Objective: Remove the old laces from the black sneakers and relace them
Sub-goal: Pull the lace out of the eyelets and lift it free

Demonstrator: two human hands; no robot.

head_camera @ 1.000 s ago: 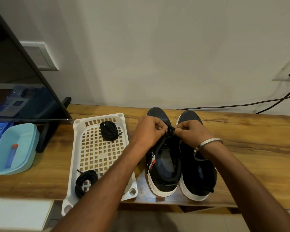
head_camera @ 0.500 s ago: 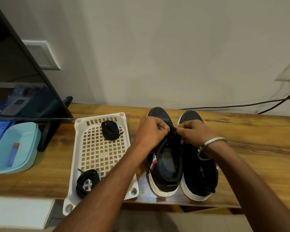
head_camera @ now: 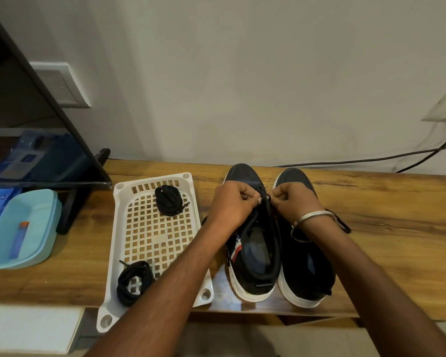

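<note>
Both hands stay put over the last second, left hand [head_camera: 232, 204] and right hand [head_camera: 295, 202] still pinching the lace [head_camera: 267, 202] on the left sneaker [head_camera: 250, 243] on the table [head_camera: 397, 202], so unlacing looks barely underway.

A wooden counter [head_camera: 386, 202] with dark grain stands against the wall. Two black sneakers with white soles stand side by side on it, toes toward the wall: the left sneaker [head_camera: 252, 256] and the right sneaker [head_camera: 307, 269], touching each other. Just left of them lies a white plastic tray [head_camera: 150, 240], its near end past the counter's front edge. Further left rests a light blue box [head_camera: 23, 228], and behind it a black stand foot [head_camera: 74, 202].
</note>
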